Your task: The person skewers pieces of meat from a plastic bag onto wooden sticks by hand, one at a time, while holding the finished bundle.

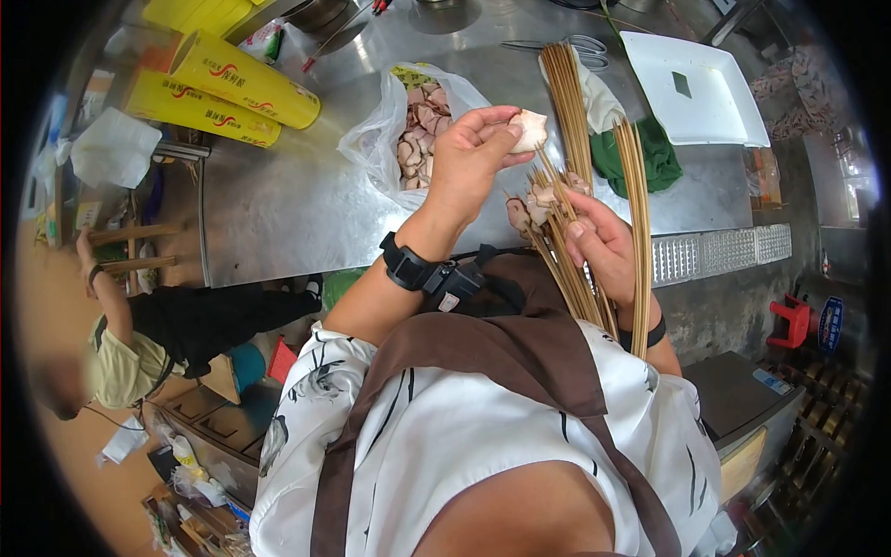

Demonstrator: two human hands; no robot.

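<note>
My left hand (475, 153) pinches a pale slice of meat (530, 131) between thumb and fingers, close over the skewer tips. In my right hand (601, 243) is a bundle of bamboo skewers (573, 269), its points upward and its lower ends toward my apron. Pieces of meat (540, 200) are threaded near the tips of several of them. Left of my left hand, a clear plastic bag (371, 139) lies open on the steel table (278, 218), with many meat slices (422, 139) inside.
Loose bamboo skewers (564, 93) lie on a white cloth (601, 102), beside a green cloth (661, 158). Scissors (587, 51) rest behind them. A white tray (696, 93) stands at the right, yellow rolls (241, 84) at the left. Another person (130, 348) is at far left.
</note>
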